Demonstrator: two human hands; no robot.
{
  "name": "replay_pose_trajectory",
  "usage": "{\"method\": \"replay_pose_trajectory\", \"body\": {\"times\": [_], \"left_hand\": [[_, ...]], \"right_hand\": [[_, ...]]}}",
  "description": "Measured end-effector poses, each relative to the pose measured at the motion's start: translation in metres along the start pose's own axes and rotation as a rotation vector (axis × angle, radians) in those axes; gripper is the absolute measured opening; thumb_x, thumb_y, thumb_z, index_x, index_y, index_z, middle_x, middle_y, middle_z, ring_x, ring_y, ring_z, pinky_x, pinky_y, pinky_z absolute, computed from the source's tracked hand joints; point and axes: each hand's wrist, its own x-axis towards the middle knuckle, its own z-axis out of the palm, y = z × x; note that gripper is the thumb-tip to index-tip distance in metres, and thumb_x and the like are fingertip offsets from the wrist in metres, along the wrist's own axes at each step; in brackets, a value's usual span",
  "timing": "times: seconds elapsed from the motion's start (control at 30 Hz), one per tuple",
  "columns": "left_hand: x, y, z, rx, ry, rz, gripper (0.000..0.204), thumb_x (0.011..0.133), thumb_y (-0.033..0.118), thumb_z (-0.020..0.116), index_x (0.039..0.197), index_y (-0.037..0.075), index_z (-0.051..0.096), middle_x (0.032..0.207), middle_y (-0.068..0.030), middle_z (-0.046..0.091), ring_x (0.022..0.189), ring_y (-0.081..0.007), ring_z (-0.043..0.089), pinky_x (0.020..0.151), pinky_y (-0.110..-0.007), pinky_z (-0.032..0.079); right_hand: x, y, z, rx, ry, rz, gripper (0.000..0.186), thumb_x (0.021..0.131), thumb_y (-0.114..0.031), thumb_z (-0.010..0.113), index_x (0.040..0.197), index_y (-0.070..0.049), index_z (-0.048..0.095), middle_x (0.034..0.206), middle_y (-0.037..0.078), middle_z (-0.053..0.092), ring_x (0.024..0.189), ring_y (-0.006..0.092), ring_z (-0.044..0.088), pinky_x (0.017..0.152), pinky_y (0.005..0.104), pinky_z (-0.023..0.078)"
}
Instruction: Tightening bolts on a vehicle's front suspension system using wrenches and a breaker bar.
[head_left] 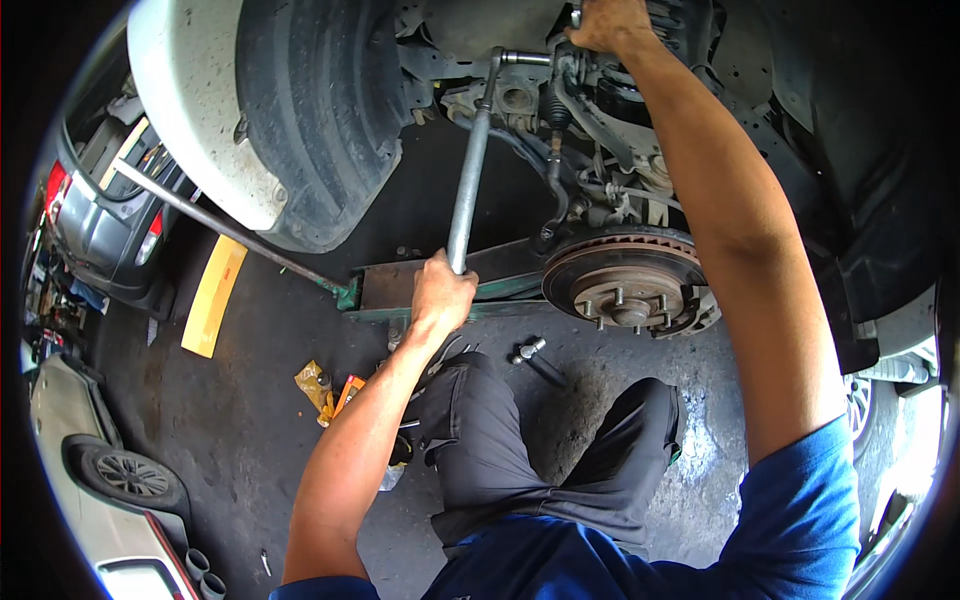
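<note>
The left hand (443, 293) is clenched round the near end of a long silver wrench (472, 180) — its far end sits among the suspension parts (566, 80), beyond the brake disc (622, 285). The right hand (612, 25) is up there too — whether it grips anything, I can't tell.
</note>
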Motion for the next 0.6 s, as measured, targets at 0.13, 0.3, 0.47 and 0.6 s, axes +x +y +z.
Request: {"method": "replay_pose_trajectory", "body": {"times": [0.13, 0.3, 0.47, 0.6], "left_hand": [[0.004, -0.005, 0.003, 0.017, 0.036, 0.03, 0.032, 0.079, 0.017, 0.066, 0.099, -0.009, 0.063, 0.083, -0.0321, 0.067, 0.084, -0.0441, 0.07, 0.074, -0.049, 0.056], [0.008, 0.008, -0.001, -0.084, -0.185, -0.32, 0.048, 0.084, 0.04, 0.074, 0.075, -0.007, 0.068, 0.073, -0.0282, 0.068, 0.076, -0.0434, 0.07, 0.068, -0.047, 0.057], [0.013, -0.01, 0.025, 0.108, 0.151, -0.066, 0.041, 0.085, 0.035, 0.07, 0.081, -0.006, 0.071, 0.083, -0.0295, 0.069, 0.08, -0.044, 0.07, 0.073, -0.048, 0.057], [0.013, -0.012, 0.016, 0.133, 0.138, -0.074, 0.04, 0.084, 0.033, 0.069, 0.084, -0.006, 0.072, 0.087, -0.0301, 0.069, 0.087, -0.0446, 0.069, 0.079, -0.049, 0.057]], "right_hand": [[-0.001, -0.002, -0.004, 0.012, -0.035, -0.024, 0.081, 0.09, -0.06, 0.051, 0.149, -0.006, 0.042, 0.161, 0.022, 0.024, 0.149, 0.0393, 0.019, 0.121, 0.0512, 0.012], [0.001, -0.002, 0.002, -0.028, 0.102, -0.023, 0.069, 0.082, -0.063, 0.058, 0.125, -0.01, 0.069, 0.149, 0.022, 0.041, 0.138, 0.038, 0.034, 0.11, 0.0576, 0.026], [0.004, -0.002, 0.004, -0.039, 0.034, 0.011, 0.07, 0.076, -0.062, 0.066, 0.128, -0.016, 0.067, 0.15, 0.017, 0.042, 0.137, 0.0356, 0.035, 0.111, 0.0543, 0.025], [0.01, -0.008, -0.003, -0.044, -0.045, -0.03, 0.072, 0.085, -0.064, 0.055, 0.136, -0.013, 0.06, 0.15, 0.021, 0.039, 0.141, 0.0384, 0.03, 0.111, 0.0567, 0.027]]}}
